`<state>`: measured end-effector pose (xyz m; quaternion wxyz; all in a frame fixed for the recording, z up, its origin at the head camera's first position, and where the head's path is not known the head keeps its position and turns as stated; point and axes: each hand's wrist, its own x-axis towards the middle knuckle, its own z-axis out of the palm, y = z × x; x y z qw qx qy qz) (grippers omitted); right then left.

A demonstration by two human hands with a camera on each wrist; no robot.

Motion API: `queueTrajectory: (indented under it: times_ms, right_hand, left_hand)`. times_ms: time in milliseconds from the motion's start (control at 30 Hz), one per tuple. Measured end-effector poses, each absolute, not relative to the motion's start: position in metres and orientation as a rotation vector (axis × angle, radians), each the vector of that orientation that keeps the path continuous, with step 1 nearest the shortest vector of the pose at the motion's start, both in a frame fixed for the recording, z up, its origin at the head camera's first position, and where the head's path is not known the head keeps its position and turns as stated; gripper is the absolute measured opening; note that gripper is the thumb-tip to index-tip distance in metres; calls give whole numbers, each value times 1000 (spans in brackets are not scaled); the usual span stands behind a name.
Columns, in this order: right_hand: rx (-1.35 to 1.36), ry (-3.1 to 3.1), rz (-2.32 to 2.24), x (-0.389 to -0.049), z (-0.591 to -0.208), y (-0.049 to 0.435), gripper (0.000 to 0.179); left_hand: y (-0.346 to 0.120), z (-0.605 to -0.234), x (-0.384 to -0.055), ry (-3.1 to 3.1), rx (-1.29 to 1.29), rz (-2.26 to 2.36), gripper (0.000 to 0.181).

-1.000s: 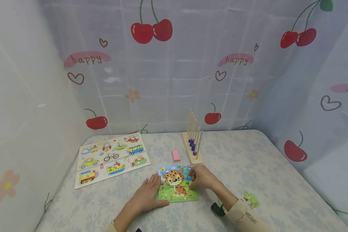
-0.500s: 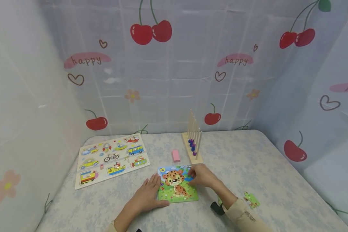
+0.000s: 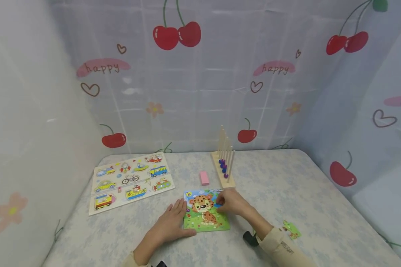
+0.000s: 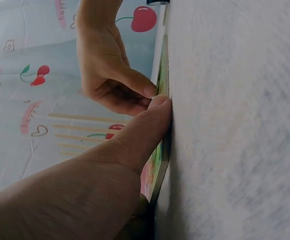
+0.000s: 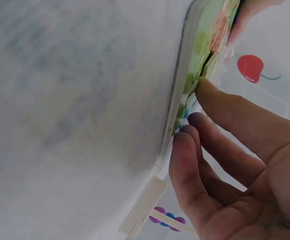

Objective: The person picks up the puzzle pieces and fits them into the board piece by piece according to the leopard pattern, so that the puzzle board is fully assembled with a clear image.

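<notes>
A leopard jigsaw puzzle (image 3: 205,222) lies in its flat board on the table, between the two hands. My left hand (image 3: 169,224) rests beside it with straight fingers along the left edge, and the thumb (image 4: 152,122) reaches the near edge. At the puzzle's upper right, my right hand (image 3: 234,202) pinches a green puzzle piece (image 5: 186,101) between thumb and fingertips, right over the board. The right wrist view shows a dark gap in the picture beside the thumb. Much of the piece is hidden by the fingers.
A loose puzzle piece (image 3: 291,230) lies right of the right forearm. Behind the puzzle are a pink block (image 3: 204,178) and a wooden peg stand (image 3: 231,183) with purple and blue beads. A vehicle puzzle board (image 3: 123,200) lies at the left. Printed curtains (image 3: 200,85) surround the table.
My right thumb has moved up a little, closer to the other fingers, at the puzzle's right side. The left hand has stayed in place. The head view has shifted slightly.
</notes>
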<state>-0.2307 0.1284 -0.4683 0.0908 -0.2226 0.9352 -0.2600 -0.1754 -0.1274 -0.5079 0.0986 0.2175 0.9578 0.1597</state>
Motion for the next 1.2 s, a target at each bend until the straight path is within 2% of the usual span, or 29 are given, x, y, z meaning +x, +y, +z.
queueTrajectory:
  times_ms: [400, 1000, 1200]
  right_hand:
    - [-675, 2790, -777, -230, -466, 131, 22]
    - [-745, 2736, -804, -233, -458, 148, 43]
    - [-724, 2692, -852, -226, -456, 160, 44]
  left_hand:
    - [-127, -504, -175, 2846, 649, 471, 109]
    - [-126, -509, -177, 2868, 661, 438, 110]
    - [-126, -510, -175, 2857, 658, 453, 110]
